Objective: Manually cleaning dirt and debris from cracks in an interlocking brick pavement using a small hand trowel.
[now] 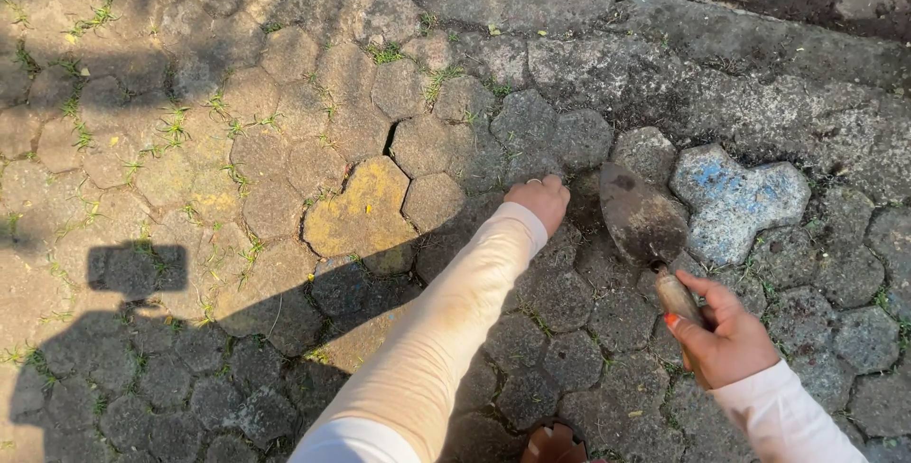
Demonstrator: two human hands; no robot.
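The right hand (726,335) has its fingers clamped on the wooden handle of a rusty pointed metal trowel (641,216), blade resting on grey interlocking paving stones (569,302). The left hand (539,199), fingers curled together, presses at a joint beside it; weeding that gap looks in progress, needing the tip worked in.

No packages, labels, signs or screens show anywhere in view.

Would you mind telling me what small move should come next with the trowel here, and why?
Probably tip the trowel point down into the joint beside the left hand. The right hand holds its wooden handle with the blade lying flat on the pavers, while the left hand's fingers press at a gap where grass grows between the stones.
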